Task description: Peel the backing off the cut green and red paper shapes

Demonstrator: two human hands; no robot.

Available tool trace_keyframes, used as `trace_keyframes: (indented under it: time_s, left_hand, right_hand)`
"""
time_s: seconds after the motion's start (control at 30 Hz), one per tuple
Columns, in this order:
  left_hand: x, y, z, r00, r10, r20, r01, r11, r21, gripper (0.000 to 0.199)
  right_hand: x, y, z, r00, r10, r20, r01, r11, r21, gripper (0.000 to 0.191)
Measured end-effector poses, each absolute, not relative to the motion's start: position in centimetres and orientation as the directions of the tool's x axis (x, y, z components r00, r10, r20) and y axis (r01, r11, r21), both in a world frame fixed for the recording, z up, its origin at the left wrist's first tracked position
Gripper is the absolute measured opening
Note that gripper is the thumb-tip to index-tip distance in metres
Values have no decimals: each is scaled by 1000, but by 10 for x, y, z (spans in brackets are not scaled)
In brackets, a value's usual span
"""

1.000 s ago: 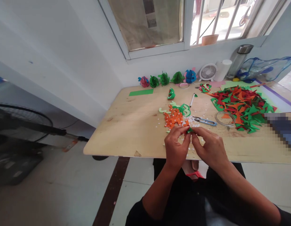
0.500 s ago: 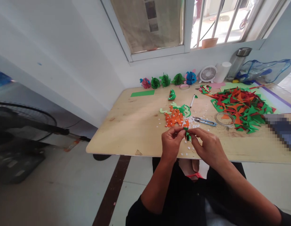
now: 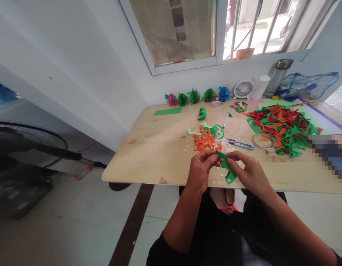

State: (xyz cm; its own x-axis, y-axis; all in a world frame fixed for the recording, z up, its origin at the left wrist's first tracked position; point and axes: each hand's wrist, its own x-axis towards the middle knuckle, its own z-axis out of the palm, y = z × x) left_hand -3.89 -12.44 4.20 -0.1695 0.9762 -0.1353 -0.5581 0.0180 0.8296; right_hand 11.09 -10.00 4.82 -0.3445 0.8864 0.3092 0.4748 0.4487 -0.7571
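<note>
A curved green paper piece (image 3: 230, 176) with a small white square near its lower end is held between my two hands over the table's front part. My left hand (image 3: 201, 168) pinches its upper left tip. My right hand (image 3: 249, 170) grips its upper right side between thumb and fingers. Just beyond my hands lie orange paper shapes (image 3: 205, 140) dotted with white squares, pale and dark green cutouts (image 3: 217, 131), and scattered white bits (image 3: 228, 147). Blue-handled snips (image 3: 242, 144) rest to the right of these.
A large heap of red, orange and green scraps (image 3: 287, 125) covers the table's right side, with a tape ring (image 3: 263, 141) beside it. Paper figures (image 3: 194, 96), a small fan (image 3: 243, 89) and a bottle (image 3: 278, 75) line the wall. A pen (image 3: 225, 120) lies mid-table.
The green piece now shows much more of its length, hanging down toward the table's front edge. My right hand has shifted slightly right and its grip has changed.
</note>
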Motion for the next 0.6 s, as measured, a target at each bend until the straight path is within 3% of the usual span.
trace_keyframes:
  time_s: [0.17,0.33,0.5,0.6]
  left_hand:
    - [-36,-123,47,-185,978,-100,-529,-14,849,25]
    - [-31,-118,49,-260,959,-110,-505,-38,862,14]
    - [-28,-114,45,-125,961,-248,-714,86,695,20]
    - [-28,-110,44,-93,957,-273,-744,115,658,25]
  right_hand:
    - [109,-103,48,-290,878,380,516,478,-711,17]
    - [109,-105,50,-292,883,368,512,469,-720,17]
    - [110,-103,53,-285,913,292,438,395,-807,20]
    - [111,-101,51,-262,942,210,360,297,-884,23]
